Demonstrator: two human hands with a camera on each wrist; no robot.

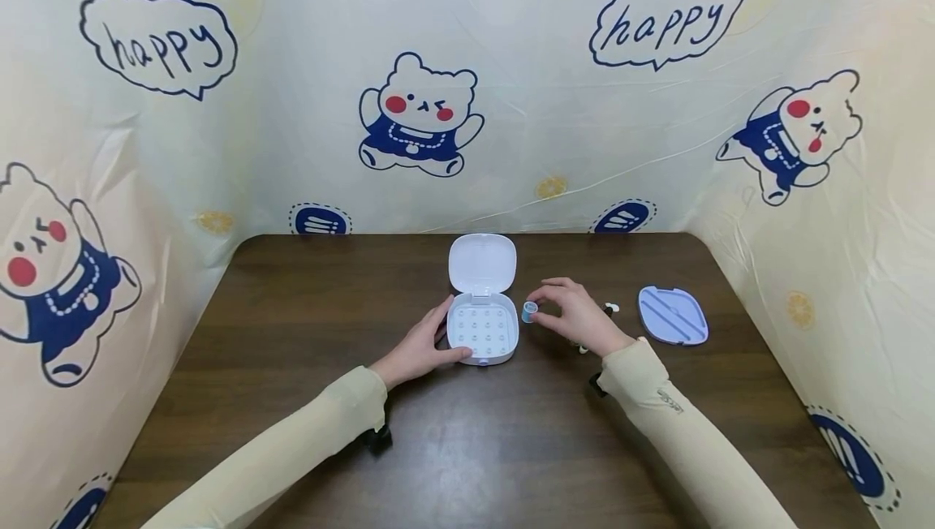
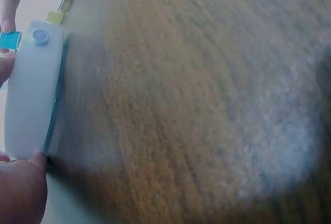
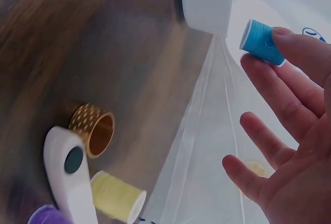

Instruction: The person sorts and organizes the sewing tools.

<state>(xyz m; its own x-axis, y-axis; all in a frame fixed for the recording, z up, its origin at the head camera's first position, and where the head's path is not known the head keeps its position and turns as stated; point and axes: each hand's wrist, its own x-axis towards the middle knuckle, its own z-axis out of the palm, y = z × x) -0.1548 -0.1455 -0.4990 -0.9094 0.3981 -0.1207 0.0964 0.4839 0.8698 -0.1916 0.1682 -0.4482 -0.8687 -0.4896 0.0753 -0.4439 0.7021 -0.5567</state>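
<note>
A small white sewing box (image 1: pixel 491 360) stands on the table with its lid (image 1: pixel 482 261) raised at the back. Rows of short pegs line its base. My left hand (image 1: pixel 420 353) holds the box by its left side, the thumb at the front edge and the other fingers along the side. Just right of the box, my right hand (image 1: pixel 577 316) pinches a blue thread spool (image 3: pixel 262 43) between thumb and fingertips, above the table and apart from the box. The right hand's other fingers are spread in the right wrist view.
A periwinkle-blue slotted tray (image 1: pixel 674 316) lies at the right. Near the right hand are a gold dimpled thimble (image 3: pixel 98 131), a white piece with a dark round button (image 3: pixel 67 167), a yellow spool (image 3: pixel 116 198) and a purple spool (image 3: pixel 49 216). A printed curtain (image 1: pixel 526 123) surrounds the table.
</note>
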